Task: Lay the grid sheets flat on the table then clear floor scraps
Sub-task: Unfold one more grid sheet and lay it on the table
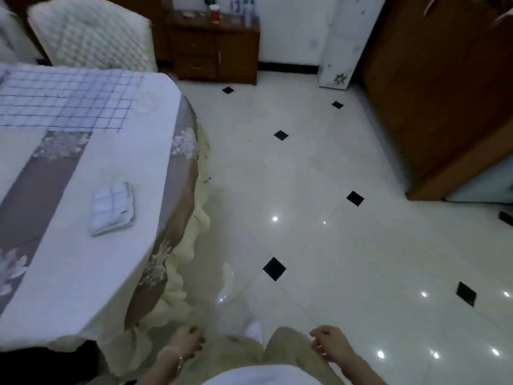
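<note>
A large grid sheet point(65, 97) lies flat on the far part of the table point(83, 273), which wears a white and brown flowered cloth. A small folded stack of grid pieces point(113, 208) rests near the table's middle. My left hand point(188, 343) hangs low beside the table's near corner with its fingers curled; whether it holds anything is unclear. My right hand point(330, 345) hangs over the floor, loosely curled and empty. A few tiny dark specks point(249, 140) lie on the white tiles right of the table.
A padded white chair point(91, 34) stands behind the table. A dark wooden cabinet point(216, 48) with a red cup point(214, 13) is against the far wall. A wooden wardrobe point(438, 87) fills the right side. The glossy floor point(319, 245) has black diamond inlays.
</note>
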Demonstrator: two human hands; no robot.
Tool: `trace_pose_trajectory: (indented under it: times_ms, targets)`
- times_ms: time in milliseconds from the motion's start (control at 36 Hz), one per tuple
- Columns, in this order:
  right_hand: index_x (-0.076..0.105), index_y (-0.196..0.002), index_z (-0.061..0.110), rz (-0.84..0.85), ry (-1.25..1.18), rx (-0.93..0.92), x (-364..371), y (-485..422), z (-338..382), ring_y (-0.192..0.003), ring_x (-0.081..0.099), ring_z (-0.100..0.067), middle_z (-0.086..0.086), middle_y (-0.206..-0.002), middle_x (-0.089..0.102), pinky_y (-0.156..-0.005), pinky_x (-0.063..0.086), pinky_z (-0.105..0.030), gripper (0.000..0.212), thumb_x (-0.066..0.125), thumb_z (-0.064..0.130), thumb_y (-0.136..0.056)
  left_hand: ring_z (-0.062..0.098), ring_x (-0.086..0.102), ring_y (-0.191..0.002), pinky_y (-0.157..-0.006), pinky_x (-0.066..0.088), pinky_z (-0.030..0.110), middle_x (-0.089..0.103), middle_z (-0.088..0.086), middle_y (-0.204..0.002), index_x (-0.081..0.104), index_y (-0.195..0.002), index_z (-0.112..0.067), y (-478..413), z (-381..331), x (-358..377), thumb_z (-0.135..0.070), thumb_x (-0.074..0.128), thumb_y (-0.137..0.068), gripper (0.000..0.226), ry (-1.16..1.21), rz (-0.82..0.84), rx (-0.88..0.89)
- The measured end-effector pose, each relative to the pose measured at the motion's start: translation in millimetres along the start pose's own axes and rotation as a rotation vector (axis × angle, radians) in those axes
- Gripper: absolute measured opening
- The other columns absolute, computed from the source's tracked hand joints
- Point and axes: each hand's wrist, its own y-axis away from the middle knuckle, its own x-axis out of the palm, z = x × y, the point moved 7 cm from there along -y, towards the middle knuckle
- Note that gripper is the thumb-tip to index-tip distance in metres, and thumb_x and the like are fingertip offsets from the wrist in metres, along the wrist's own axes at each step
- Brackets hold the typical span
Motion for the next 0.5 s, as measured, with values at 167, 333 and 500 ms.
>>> trace_pose_trajectory:
  times_ms: [167, 333, 500]
  targets:
    - [0.068, -0.076, -0.005, 0.02, 0.079, 0.033, -39.1, -45.4, 54.1, -0.054, 0.056, -0.024, -0.017, -0.063, 0.062, -0.05, 0.042, -0.024, 0.021, 0.053, 0.002, -0.089, 0.009, 0.051, -0.045, -0.041, 0.037, 0.017, 0.056, 0.004, -0.064, 0.055, -0.074, -0.013, -9.9, -139.2, 8.6, -0.004, 0.045, -0.095, 0.024, 0.282, -0.051, 0.139]
    - [0.068, -0.058, 0.003, 0.099, 0.313, -0.028, -59.0, -108.0, 150.0, -0.069, 0.065, -0.029, -0.014, -0.061, 0.065, -0.061, 0.045, -0.024, 0.026, 0.058, 0.001, -0.082, 0.015, 0.053, -0.059, -0.052, 0.039, 0.02, 0.06, 0.005, -0.072, 0.056, -0.081, -0.014, -41.7, -182.1, -3.4, -0.007, 0.044, -0.095, 0.02, 0.429, -0.104, 0.09]
    - [0.069, -0.064, 0.013, 0.214, 0.613, -0.22, -53.4, -172.4, 302.3, -0.064, 0.061, -0.015, -0.005, -0.068, 0.066, -0.065, 0.048, -0.023, 0.028, 0.053, 0.01, -0.087, 0.017, 0.047, -0.053, -0.05, 0.033, 0.02, 0.056, 0.007, -0.067, 0.053, -0.08, -0.009, -62.8, -150.2, -24.5, -0.008, 0.045, -0.096, 0.017, 0.685, -0.296, -0.162]
